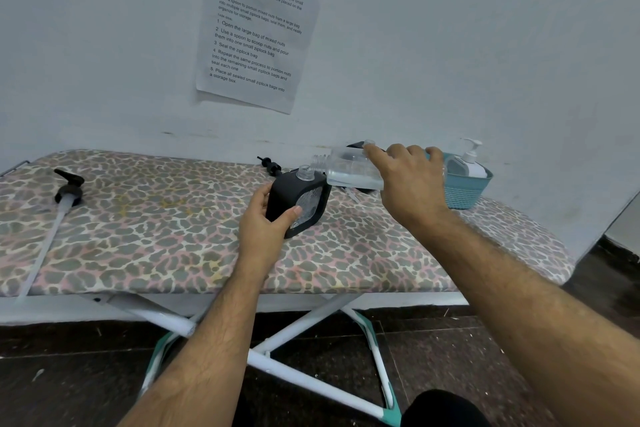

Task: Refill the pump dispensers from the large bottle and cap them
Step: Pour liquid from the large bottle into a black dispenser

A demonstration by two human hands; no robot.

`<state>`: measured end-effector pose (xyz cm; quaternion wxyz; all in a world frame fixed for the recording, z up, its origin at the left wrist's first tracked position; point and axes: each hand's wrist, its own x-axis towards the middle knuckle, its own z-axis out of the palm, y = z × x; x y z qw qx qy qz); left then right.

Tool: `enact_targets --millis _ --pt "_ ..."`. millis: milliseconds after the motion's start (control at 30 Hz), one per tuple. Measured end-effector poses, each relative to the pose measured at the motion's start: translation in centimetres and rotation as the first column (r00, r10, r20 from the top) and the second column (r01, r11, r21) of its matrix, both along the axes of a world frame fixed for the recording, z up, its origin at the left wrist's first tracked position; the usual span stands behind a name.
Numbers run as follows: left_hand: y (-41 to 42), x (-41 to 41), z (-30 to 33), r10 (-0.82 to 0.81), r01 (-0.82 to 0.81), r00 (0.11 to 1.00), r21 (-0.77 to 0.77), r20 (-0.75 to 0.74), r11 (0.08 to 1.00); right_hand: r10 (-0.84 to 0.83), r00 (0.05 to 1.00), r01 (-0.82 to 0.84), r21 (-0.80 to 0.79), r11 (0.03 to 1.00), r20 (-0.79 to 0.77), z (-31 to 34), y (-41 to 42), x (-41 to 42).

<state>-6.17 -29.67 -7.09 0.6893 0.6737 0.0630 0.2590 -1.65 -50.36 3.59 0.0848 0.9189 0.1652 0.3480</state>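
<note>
Head view: the left hand (268,218) grips the black dispenser (298,202) on the tabletop (138,236). At its 1 o'clock, the right hand (408,180) grips the tipped clear bottle (349,168) (probably light, slippery; best held mid-body).

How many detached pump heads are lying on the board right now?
2. One large black pump head with a long tube lies at the board's left end; a smaller black one lies near the wall behind the black dispenser. Others may be hidden behind the right hand.
</note>
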Motion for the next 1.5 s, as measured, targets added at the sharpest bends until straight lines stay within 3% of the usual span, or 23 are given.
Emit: enact_targets --millis 1500 --pt "-0.10 -0.08 0.02 -0.012 0.012 1.000 0.020 -0.001 1.000 -0.018 1.000 0.018 -0.028 0.999 -0.012 0.19 0.13 0.20"
